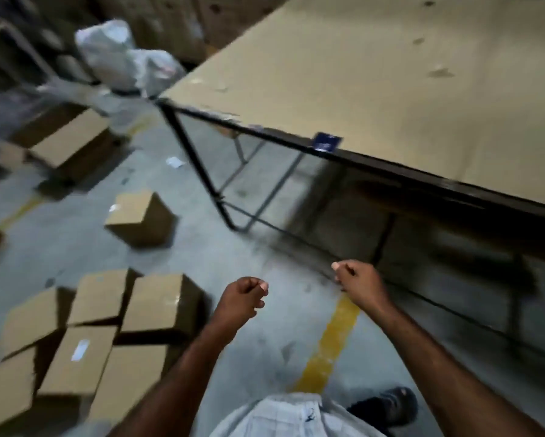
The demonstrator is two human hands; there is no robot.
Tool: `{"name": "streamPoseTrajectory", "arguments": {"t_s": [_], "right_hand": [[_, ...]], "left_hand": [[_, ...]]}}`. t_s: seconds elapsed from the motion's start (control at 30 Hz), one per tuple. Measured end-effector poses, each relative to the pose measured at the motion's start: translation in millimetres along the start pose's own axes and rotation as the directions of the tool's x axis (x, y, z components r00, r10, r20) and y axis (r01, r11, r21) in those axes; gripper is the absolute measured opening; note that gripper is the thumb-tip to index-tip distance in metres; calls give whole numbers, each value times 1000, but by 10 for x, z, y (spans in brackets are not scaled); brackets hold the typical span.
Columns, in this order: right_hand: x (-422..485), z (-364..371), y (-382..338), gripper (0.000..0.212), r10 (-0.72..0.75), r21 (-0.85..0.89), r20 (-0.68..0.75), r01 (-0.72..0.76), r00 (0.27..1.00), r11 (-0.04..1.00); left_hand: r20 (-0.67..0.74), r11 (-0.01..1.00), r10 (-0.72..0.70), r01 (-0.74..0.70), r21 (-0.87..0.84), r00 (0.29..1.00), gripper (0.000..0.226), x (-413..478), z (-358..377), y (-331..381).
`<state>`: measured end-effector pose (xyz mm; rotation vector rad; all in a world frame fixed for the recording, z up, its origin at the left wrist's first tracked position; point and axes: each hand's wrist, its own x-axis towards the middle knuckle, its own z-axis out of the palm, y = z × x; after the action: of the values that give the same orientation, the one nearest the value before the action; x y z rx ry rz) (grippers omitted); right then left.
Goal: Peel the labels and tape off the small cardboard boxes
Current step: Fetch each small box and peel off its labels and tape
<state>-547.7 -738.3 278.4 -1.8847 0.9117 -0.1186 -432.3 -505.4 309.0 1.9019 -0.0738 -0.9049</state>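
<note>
Several small cardboard boxes (pixel 88 329) lie clustered on the floor at the lower left; one of them bears a white label (pixel 80 349). A separate small box (pixel 140 217) sits further out, with a white scrap on its top corner. My left hand (pixel 244 294) hovers in mid-air just right of the cluster, fingers curled into a fist with nothing visible in it. My right hand (pixel 356 279) is also curled and looks empty, held above the floor near the table's underside. Neither hand touches a box.
A folding table (pixel 391 89) topped with cardboard fills the upper right, a blue tag (pixel 326 141) on its edge. White plastic bags (pixel 123 55) and a larger box (pixel 69 140) lie at the upper left. A yellow floor line (pixel 334 342) runs by my shoe (pixel 388 405).
</note>
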Motion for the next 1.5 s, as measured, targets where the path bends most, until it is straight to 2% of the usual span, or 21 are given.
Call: {"name": "streamPoseTrajectory", "arguments": {"t_s": [0.1, 0.23, 0.43, 0.63, 0.73, 0.93, 1.07, 1.2, 1.3, 1.33, 1.4, 1.5], "right_hand": [[11, 942, -649, 35, -111, -28, 196, 119, 974, 993], [-182, 1943, -1270, 31, -187, -40, 386, 219, 903, 975], [-252, 2989, -1896, 26, -206, -115, 603, 340, 770, 933], [253, 4145, -2199, 32, -126, -217, 744, 416, 656, 883], [608, 4832, -2333, 30, -22, -282, 795, 401, 606, 872], [1432, 6168, -2305, 36, 127, -416, 842, 480, 525, 772], [1988, 7093, -1936, 35, 222, -489, 843, 527, 490, 695], [2566, 7956, -1293, 27, 234, -505, 857, 654, 460, 563], [2947, 8434, -827, 45, 230, -486, 873, 734, 429, 474], [3043, 8551, -711, 54, 229, -480, 877, 750, 423, 455], [3211, 8755, -530, 59, 220, -450, 893, 800, 392, 397], [3389, 9013, -376, 71, 224, -351, 929, 892, 294, 286]], "left_hand": [[-219, 991, -61, 33, -131, 974, 19, -350, -946, -505], [-425, 961, -159, 40, -275, 891, 17, -828, -1798, -982], [-540, 875, -355, 68, -480, 763, 15, -997, -2464, -1447], [-545, 807, -487, 113, -580, 682, 18, -370, -3090, -1707], [-533, 790, -544, 180, -587, 648, 23, 43, -3453, -1828], [-423, 738, -639, 357, -572, 643, 23, 1088, -4067, -2167], [-325, 670, -702, 435, -601, 634, 29, 2034, -4350, -2792], [-220, 627, -742, 539, -563, 634, 25, 2976, -4362, -3671], [-180, 563, -786, 566, -602, 591, 15, 3468, -4219, -4230], [-183, 535, -806, 561, -631, 563, 28, 3590, -4145, -4375], [-226, 501, -840, 547, -671, 493, 56, 3781, -4019, -4591], [-287, 504, -853, 548, -668, 435, 83, 4010, -3900, -4781]]}}
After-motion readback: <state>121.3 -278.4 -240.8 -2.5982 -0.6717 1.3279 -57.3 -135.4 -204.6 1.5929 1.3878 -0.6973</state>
